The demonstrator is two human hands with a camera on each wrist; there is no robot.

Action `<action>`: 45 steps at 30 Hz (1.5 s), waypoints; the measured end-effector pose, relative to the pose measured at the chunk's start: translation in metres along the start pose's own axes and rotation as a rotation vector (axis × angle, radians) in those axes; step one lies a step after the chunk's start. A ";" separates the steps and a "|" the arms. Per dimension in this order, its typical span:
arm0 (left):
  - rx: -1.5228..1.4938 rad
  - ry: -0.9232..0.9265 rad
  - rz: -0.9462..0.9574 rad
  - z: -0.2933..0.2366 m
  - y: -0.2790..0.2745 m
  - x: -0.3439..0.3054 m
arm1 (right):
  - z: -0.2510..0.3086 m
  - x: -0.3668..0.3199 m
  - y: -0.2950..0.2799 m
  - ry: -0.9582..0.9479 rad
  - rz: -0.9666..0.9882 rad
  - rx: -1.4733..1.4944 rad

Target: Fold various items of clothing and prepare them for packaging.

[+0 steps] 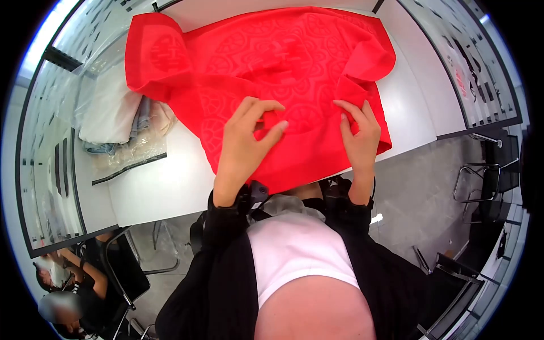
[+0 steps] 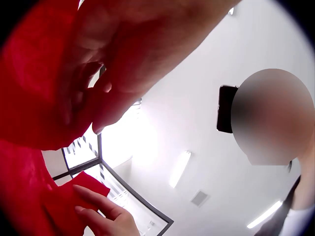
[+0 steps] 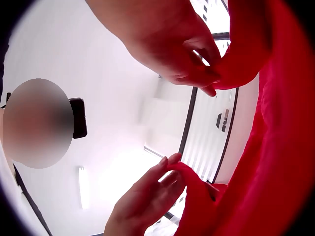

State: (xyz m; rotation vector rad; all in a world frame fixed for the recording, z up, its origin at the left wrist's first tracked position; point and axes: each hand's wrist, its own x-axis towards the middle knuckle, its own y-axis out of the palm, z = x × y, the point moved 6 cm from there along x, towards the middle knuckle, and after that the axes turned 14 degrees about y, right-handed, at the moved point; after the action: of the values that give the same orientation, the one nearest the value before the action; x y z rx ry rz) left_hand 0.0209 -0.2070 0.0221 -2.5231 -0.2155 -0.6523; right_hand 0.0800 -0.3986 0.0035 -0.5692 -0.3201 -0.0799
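A red cloth [image 1: 283, 62] with a woven round pattern lies spread over a white table [image 1: 164, 181], its near edge hanging toward me. My left hand [image 1: 272, 116] has its fingers curled on the cloth near the front middle, thumb and forefinger pinching a small fold. About a hand's width to the right, my right hand [image 1: 348, 113] pinches a raised fold of the same cloth. The right wrist view has the right hand [image 3: 209, 73] nipping the red cloth [image 3: 275, 123], with the left hand [image 3: 170, 169] below holding its edge. In the left wrist view, the left hand [image 2: 98, 113] grips the red cloth [image 2: 29, 78].
A heap of pale folded fabric and plastic bags [image 1: 122, 119] sits on the table's left end. Metal chairs [image 1: 481, 175] stand on the floor at the right. A seated person [image 1: 79, 283] is at the lower left. The table's front edge is against my body.
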 end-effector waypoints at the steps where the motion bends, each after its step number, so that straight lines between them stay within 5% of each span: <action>1: -0.075 -0.015 0.003 0.000 0.006 0.000 | 0.002 0.001 0.003 -0.043 -0.009 0.026; 8: -0.198 -0.003 0.020 0.002 0.024 -0.001 | 0.010 -0.006 0.019 -0.055 0.213 0.059; 13: -0.308 -0.043 0.016 0.007 0.031 -0.005 | 0.032 -0.017 0.031 -0.242 0.247 0.154; 22: -0.370 -0.135 -0.087 0.011 0.030 -0.006 | 0.028 -0.026 0.035 -0.096 0.271 0.185; 31: -0.355 -0.156 -0.108 0.013 0.031 -0.008 | 0.039 -0.026 0.034 -0.378 0.274 0.007; 45: -0.378 -0.185 -0.113 0.015 0.032 -0.008 | 0.041 -0.026 0.034 -0.360 0.348 0.041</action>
State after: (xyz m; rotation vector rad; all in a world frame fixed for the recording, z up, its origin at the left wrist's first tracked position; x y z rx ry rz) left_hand 0.0288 -0.2265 -0.0072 -2.9564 -0.3297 -0.5434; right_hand 0.0495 -0.3479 0.0098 -0.5907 -0.5657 0.3685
